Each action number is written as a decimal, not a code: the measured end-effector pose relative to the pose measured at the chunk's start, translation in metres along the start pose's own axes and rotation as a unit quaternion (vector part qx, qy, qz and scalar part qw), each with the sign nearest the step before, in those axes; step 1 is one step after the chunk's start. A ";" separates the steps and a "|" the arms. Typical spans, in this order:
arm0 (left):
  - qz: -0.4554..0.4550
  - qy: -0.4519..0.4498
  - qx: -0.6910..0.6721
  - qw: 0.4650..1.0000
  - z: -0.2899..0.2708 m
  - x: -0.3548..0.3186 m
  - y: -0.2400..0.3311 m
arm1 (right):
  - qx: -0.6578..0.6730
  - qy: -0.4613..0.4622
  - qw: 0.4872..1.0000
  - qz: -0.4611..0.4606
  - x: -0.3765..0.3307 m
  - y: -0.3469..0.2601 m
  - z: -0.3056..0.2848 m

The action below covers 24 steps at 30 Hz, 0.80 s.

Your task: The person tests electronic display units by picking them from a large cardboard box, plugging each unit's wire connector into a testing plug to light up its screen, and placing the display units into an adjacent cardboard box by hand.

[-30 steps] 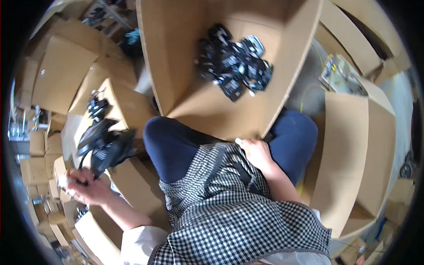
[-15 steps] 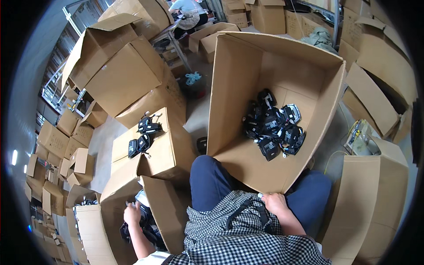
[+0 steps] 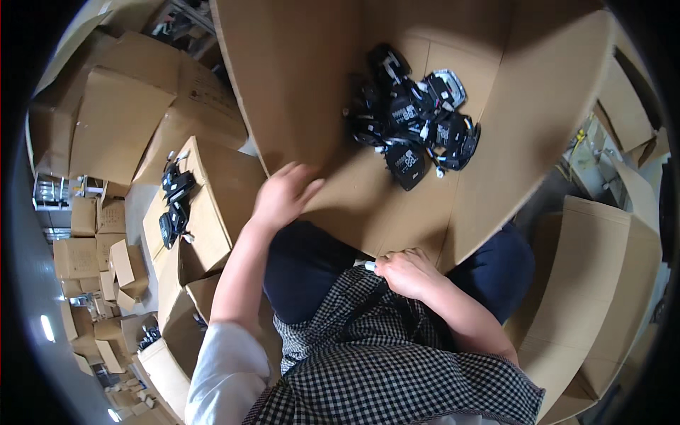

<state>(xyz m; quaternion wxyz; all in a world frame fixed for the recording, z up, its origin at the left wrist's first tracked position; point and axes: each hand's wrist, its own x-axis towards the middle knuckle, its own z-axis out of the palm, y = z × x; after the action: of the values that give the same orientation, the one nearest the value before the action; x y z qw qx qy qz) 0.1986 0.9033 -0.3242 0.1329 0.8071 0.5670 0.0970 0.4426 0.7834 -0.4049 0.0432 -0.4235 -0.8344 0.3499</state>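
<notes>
My left hand (image 3: pixel 287 195) is lifted at the left edge of a large cardboard box (image 3: pixel 453 234) that stands open between my knees. Its thumb is spread from the fingers, and I see nothing in it. My right hand (image 3: pixel 407 273) is closed low at the box's near edge, over my lap. A small pale piece (image 3: pixel 369 265) sticks out from its fingertips; its kind is too small to make out. Deep in the box lies a heap of black plastic device parts (image 3: pixel 407 117) with white connectors and short wires.
More of the black parts (image 3: pixel 176 195) rest on a closed carton (image 3: pixel 209 202) at my left. Below it an open box (image 3: pixel 166 368) stands beside my left arm. Another open carton (image 3: pixel 574 283) stands at my right, and stacked cartons (image 3: pixel 124 106) rise at the far left.
My left hand has come up out of the open box at my left and over to the large box. My view has tilted closer to the large box. The right hand stays at its near edge.
</notes>
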 end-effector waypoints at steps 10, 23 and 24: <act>0.033 -0.176 0.014 0.984 0.242 0.296 -0.029 | 0.077 -0.113 0.990 0.046 0.089 0.037 -0.028; 0.147 -0.251 0.058 0.955 0.273 0.297 -0.056 | 0.092 -0.142 0.985 0.036 0.106 0.029 -0.032; 0.169 -0.200 0.041 0.964 0.272 0.281 -0.063 | 0.081 -0.149 0.984 0.046 0.100 0.030 -0.028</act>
<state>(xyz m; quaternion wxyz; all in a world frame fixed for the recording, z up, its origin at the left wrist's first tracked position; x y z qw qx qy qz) 0.3211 1.1599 -0.6005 0.1922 0.8991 0.3874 -0.0680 0.4092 0.8846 -0.4251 -0.0637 -0.3992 -0.7803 0.4772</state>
